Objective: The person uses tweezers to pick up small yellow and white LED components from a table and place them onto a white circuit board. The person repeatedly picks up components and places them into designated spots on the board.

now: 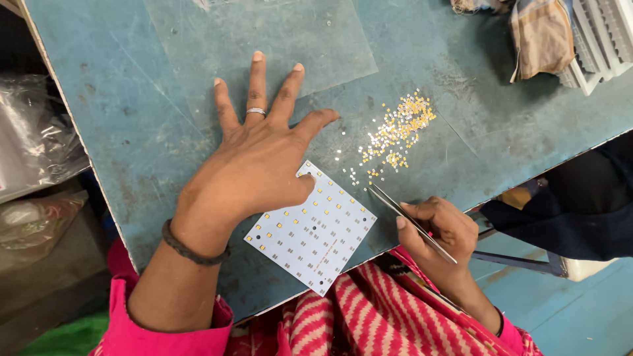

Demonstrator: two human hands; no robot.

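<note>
My left hand (257, 158) lies flat on the blue-green table (132, 118), fingers spread, its thumb pressing the top corner of a white square circuit board (313, 234). Small yellow parts sit on several of the board's pads. My right hand (438, 231) grips metal tweezers (395, 207), their tips just right of the board's upper edge and below a scattered pile of tiny yellow and silver chips (399, 128). Whether a chip is in the tweezer tips is too small to tell.
A clear plastic sheet (264, 39) lies on the table beyond my left hand. A folded checked cloth (541, 36) and a white slatted rack (600, 39) sit at the far right corner. Plastic bags (36, 151) lie left of the table.
</note>
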